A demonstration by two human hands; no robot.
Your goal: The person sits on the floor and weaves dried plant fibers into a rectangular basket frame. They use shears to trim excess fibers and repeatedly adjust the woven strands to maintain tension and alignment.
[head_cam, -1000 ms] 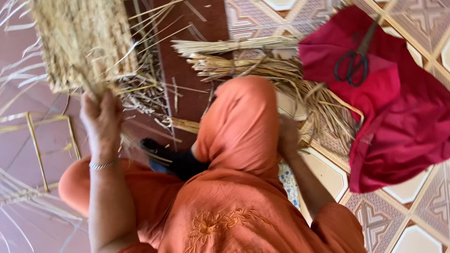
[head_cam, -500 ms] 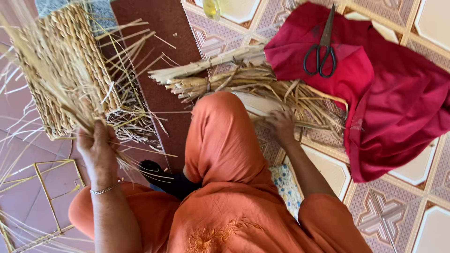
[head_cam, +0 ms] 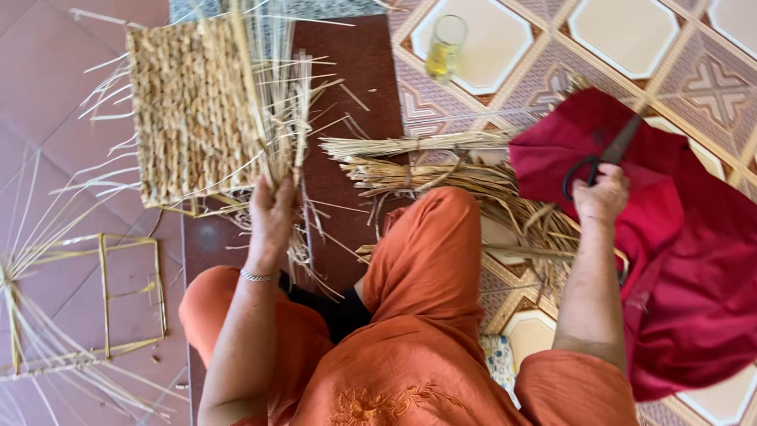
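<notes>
A person in orange sits on a tiled floor. The left hand (head_cam: 272, 221) grips the loose straw ends of a mostly woven rectangular straw mat (head_cam: 193, 110), its edge untrimmed. The right hand (head_cam: 601, 197) closes on black-handled scissors (head_cam: 603, 154) lying on red cloth (head_cam: 694, 260).

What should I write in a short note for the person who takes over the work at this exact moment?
Left hand: shut on the loose straw ends of the woven mat, holding them upright.
Right hand: at the handles of the black scissors on the red cloth; the grip cannot be judged.
Straw bundles lie on the floor past the knee; a glass stands beyond them.
Done: mat panel woven. Left: the loose ends are not yet cut.
</notes>
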